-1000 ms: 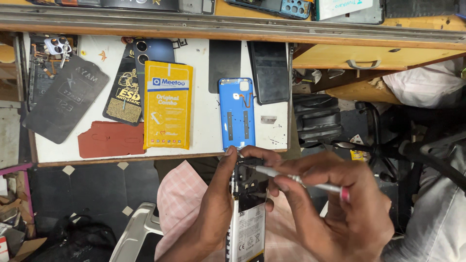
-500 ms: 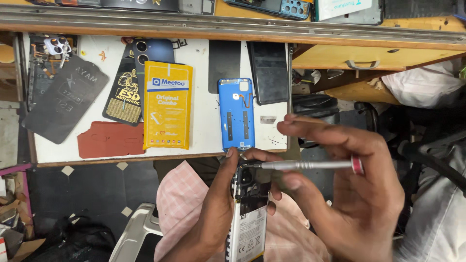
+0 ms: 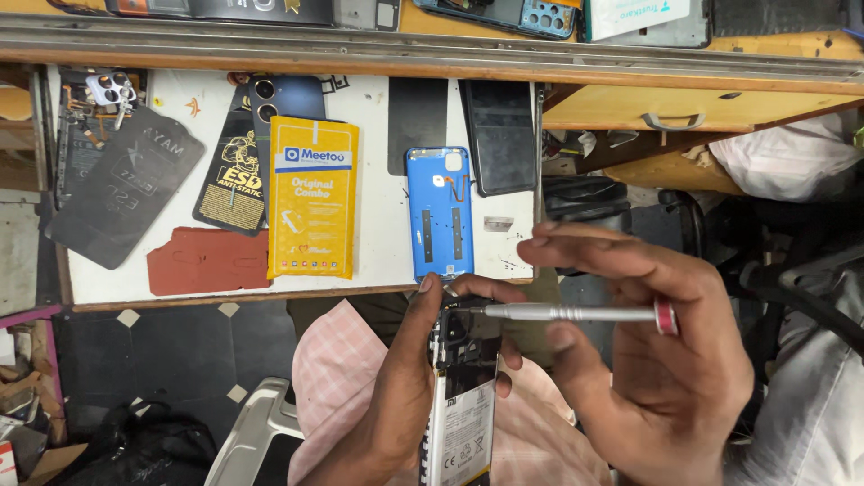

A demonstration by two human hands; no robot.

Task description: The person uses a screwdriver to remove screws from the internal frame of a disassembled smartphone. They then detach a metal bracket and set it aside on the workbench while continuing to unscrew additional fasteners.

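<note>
Sideways, the right hand (image 3: 657,378) pinches a screwdriver (image 3: 576,313), tip left at the left hand's (image 3: 405,396) gripped phone (image 3: 463,405).

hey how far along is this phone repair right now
Done: the blue back cover is off and lies on the white table. In hand: left hand grips the opened phone; right hand works a silver screwdriver at its top. Left: the battery remains inside.

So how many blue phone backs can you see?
2. One blue back cover lies on the white table, just above the hands. Another blue back sits on the wooden shelf at the top, partly cut off. More may be hidden.
</note>
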